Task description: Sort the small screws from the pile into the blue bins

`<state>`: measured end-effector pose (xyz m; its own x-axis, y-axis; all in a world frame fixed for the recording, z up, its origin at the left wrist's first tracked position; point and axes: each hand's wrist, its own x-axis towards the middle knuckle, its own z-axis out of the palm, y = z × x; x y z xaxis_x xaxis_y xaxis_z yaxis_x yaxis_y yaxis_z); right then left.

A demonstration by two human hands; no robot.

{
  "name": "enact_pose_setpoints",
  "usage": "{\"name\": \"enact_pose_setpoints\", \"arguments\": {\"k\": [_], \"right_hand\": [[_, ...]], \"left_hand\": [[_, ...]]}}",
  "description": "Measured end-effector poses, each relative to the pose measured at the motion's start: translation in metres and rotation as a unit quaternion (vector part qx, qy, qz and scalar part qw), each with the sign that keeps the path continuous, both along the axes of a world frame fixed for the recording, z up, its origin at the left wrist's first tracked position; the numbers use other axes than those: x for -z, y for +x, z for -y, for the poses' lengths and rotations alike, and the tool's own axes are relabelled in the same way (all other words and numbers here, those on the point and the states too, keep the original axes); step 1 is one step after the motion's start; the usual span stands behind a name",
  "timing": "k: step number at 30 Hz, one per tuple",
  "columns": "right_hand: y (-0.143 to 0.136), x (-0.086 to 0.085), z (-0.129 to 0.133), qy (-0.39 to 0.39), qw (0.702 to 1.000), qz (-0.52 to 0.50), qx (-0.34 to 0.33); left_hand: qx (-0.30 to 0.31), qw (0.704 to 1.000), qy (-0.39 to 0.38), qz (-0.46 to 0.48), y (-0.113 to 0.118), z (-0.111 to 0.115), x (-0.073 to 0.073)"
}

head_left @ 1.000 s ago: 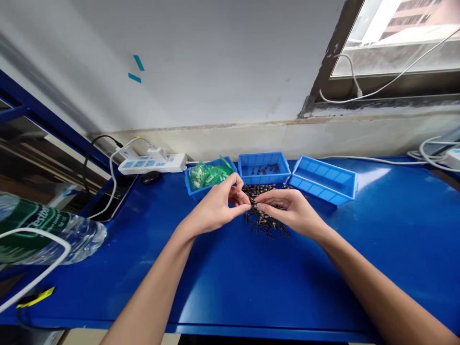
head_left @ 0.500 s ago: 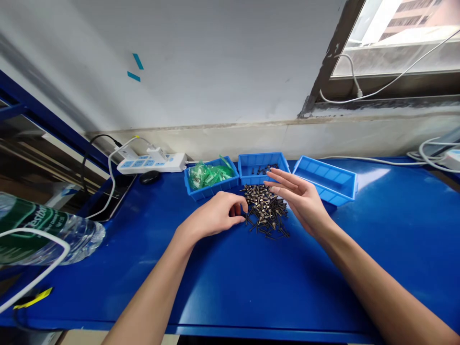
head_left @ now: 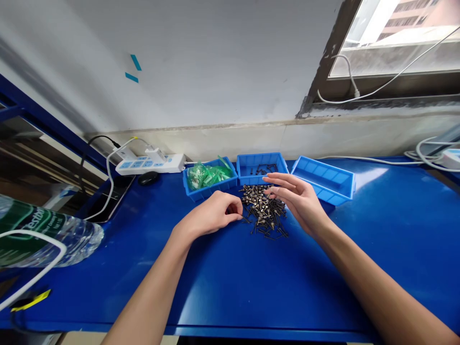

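A heap of loose screws (head_left: 266, 209), dark and brassy, lies on the blue tabletop between my hands. At its left edge my left hand (head_left: 215, 213) pinches a single dark screw (head_left: 246, 219) between thumb and forefinger. My right hand (head_left: 300, 197) hovers over the heap's right side, fingers apart and holding nothing. Behind the heap stands a blue bin (head_left: 262, 179) with a few dark screws inside. To its left, another blue bin (head_left: 212, 190) holds green plastic bags (head_left: 208, 174). A third blue bin (head_left: 336, 194), set at an angle on the right, shows a bare floor.
A white power strip (head_left: 151, 164) with plugs and a black mouse-like object (head_left: 148, 178) sit at the back left. A large water bottle (head_left: 50, 232) lies at left beside a white curved tube (head_left: 46, 273). A white cable (head_left: 373, 160) runs along the wall.
My left thumb and forefinger have closed on one screw at the heap's edge and drawn slightly left. My right hand has lowered a little, fingers still apart.
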<state>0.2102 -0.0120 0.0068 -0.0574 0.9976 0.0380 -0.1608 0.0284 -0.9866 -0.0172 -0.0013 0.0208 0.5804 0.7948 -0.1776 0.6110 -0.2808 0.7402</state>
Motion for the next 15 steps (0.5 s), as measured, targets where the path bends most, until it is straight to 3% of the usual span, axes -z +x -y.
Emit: {"name": "enact_pose_setpoints", "arguments": {"k": [9,15], "right_hand": [[-0.005,0.004,0.001,0.050,0.994,0.093,-0.037],[-0.006,0.002,0.007,0.094,0.976,0.162,-0.113]], "left_hand": [[-0.013,0.998,0.057,0.032,0.000,0.001,-0.006],[-0.047,0.988,0.103,0.102,0.002,0.004,-0.012]]}}
